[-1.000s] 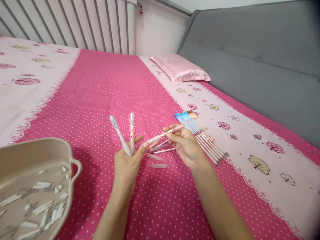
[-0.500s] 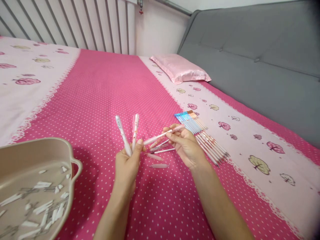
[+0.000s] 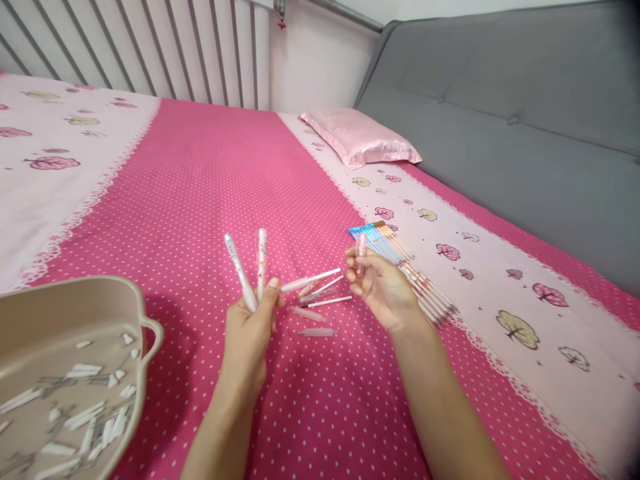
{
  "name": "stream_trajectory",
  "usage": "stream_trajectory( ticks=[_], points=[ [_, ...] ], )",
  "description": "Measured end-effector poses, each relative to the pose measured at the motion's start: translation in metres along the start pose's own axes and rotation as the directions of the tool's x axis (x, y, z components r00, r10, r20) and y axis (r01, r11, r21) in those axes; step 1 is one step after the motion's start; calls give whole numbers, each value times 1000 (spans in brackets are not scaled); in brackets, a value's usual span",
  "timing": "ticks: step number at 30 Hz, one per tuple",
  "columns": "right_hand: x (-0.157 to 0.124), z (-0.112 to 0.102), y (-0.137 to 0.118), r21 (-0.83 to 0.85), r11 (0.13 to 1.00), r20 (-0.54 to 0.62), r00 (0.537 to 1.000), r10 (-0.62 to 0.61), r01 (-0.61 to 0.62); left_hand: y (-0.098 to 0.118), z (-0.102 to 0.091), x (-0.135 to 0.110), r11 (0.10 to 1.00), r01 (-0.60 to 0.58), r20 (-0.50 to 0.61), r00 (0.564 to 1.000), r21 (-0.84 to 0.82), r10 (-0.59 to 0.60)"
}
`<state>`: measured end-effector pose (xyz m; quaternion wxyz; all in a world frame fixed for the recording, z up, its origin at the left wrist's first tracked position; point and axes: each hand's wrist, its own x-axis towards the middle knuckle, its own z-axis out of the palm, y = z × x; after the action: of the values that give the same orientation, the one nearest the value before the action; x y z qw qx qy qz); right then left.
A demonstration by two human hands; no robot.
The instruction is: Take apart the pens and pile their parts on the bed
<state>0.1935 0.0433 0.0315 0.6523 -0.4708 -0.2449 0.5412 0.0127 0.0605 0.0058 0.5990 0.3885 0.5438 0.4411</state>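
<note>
My left hand (image 3: pixel 250 333) is closed around several white pens (image 3: pixel 250 267): two stand upright and a third (image 3: pixel 310 280) sticks out to the right, uncapped. My right hand (image 3: pixel 383 287) pinches a small pink pen cap (image 3: pixel 360 250), held upright a short way from that pen's tip. Loose pen parts (image 3: pixel 315 313) lie on the pink dotted bedsheet (image 3: pixel 200 187) between my hands. A row of finished pens (image 3: pixel 405 270) with blue and orange caps lies just right of my right hand.
A beige tray (image 3: pixel 143 333) with white scraps inside sits at the lower left. A pink pillow (image 3: pixel 360 137) lies farther back. A grey padded headboard (image 3: pixel 525 113) runs along the right. White vertical slats (image 3: pixel 150 47) stand at the far edge.
My right hand has pulled the pink cap off the pen and moved right and slightly up. My left hand has closed its fingers round all three pens.
</note>
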Motion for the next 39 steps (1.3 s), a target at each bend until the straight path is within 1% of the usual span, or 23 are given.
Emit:
stream_trajectory(
  ticks=[2, 4, 6, 7, 9, 11, 14, 16, 18, 20, 23, 25, 26, 27, 28, 29, 31, 34, 35, 37, 39],
  points=[
    [-2, 1, 4, -139, 990, 51, 998, 34, -27, -1, 0, 1, 1000, -8, 13, 1000, 19, 8],
    [-3, 2, 9, -270, 962, 120, 990, 76, -41, -1, 0, 2, 998, -9, 8, 1000, 54, 8],
    [-4, 3, 12, -353, 934, 183, 976, 117, -46, -1, -1, 2, 997, -3, -10, 1000, 82, 4],
    [-3, 2, 13, -371, 928, 192, 974, 123, -44, -1, -2, 3, 996, -3, -19, 1000, 89, 5],
    [-2, -1, 11, -380, 924, 164, 981, 105, -35, 0, -4, 4, 996, -9, -37, 999, 86, 12],
    [1, -7, 7, -385, 923, 101, 993, 62, -18, 0, -6, 6, 997, -19, -64, 998, 78, 24],
    [5, -20, -4, -426, 904, 3, 999, -32, 30, -2, -10, 9, 994, -63, -145, 987, 93, 76],
    [7, -28, -10, -480, 876, -44, 995, -88, 56, -7, -12, 13, 982, -104, -206, 969, 157, 136],
    [8, -34, -13, -548, 835, -55, 993, -100, 54, -14, -13, 18, 955, -113, -216, 960, 274, 176],
    [8, -35, -12, -611, 791, -16, 998, -65, 42, -20, -13, 21, 901, -98, -155, 972, 423, 179],
    [7, -28, -2, -670, 740, 125, 992, 35, 58, -23, -12, 23, 762, -114, -35, 984, 638, 176],
    [7, -20, 8, -690, 717, 223, 971, 84, 96, -20, -12, 21, 658, -126, -7, 981, 742, 195],
    [7, -17, 13, -706, 697, 256, 963, 87, 125, -17, -11, 20, 620, -126, -10, 977, 775, 211],
    [7, -13, 17, -725, 669, 277, 958, 72, 160, -15, -11, 18, 600, -128, -18, 973, 790, 231],
    [6, -9, 19, -743, 639, 291, 956, 44, 197, -12, -12, 17, 605, -134, -28, 968, 785, 250],
    [5, -6, 21, -757, 612, 303, 953, 16, 230, -9, -12, 15, 631, -146, -35, 964, 762, 265],
    [2, 0, 22, -762, 585, 327, 945, -23, 278, -5, -11, 13, 717, -187, -19, 963, 671, 270],
    [-3, 8, 21, -733, 597, 358, 931, -67, 325, 0, -7, 9, 819, -247, 86, 968, 518, 237],
    [-4, 10, 21, -707, 624, 360, 929, -85, 332, 0, -5, 7, 839, -264, 139, 965, 477, 224],
    [-7, 16, 22, -607, 735, 356, 930, -90, 303, 1, 0, 4, 870, -289, 265, 945, 400, 193],
    [-9, 21, 25, -475, 854, 336, 941, -47, 212, -1, 3, 2, 891, -311, 405, 900, 332, 164]
  ],
)
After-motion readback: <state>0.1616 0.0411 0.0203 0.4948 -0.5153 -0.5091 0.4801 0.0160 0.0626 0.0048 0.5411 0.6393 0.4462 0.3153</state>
